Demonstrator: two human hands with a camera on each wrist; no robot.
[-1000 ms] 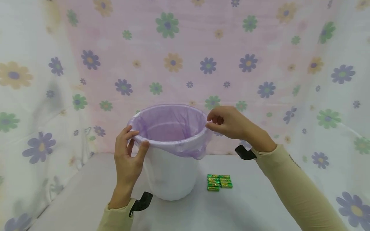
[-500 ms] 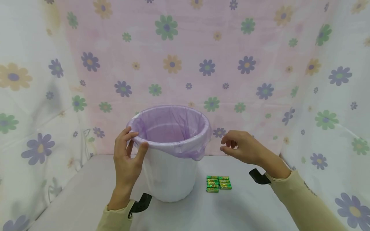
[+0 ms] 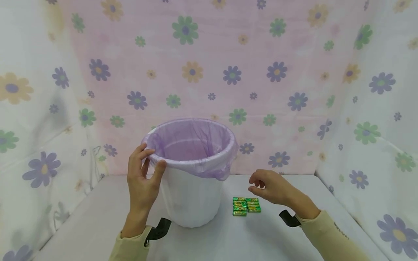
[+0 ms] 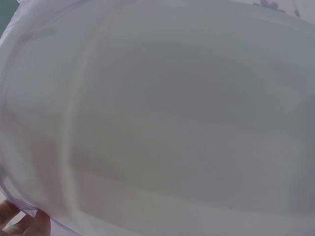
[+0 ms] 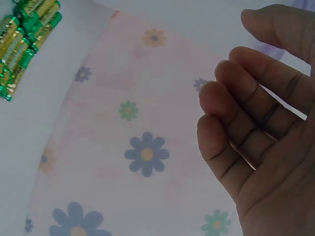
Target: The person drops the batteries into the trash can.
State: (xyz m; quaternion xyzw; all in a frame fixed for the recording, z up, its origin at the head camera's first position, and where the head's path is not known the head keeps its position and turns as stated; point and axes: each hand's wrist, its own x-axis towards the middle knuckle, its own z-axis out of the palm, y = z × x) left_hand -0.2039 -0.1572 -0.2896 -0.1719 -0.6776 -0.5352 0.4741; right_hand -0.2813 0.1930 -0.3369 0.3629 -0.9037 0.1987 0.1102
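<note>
A white trash can [image 3: 192,199] stands upright in the head view, lined with a thin purple bag [image 3: 192,139] folded over its rim. My left hand [image 3: 143,181] holds the rim at its near left side, thumb outside and fingertips over the edge. In the left wrist view the can's wall [image 4: 187,123] fills most of the picture, with fingertips [image 4: 37,226] at the bag's edge. My right hand [image 3: 274,188] hovers right of the can with loosely bent fingers and nothing in it. Closest to it lie several green and gold batteries [image 3: 246,206], in two columns.
The batteries sit on a white tabletop [image 3: 274,235], just right of the can's base. Behind the table hangs a flower-print cloth [image 3: 209,54], which also covers both sides. A flap of the bag droops outside the rim at the right.
My right hand has left the can's right rim and come down and to the right, to beside the batteries. My left hand keeps its place on the rim.
</note>
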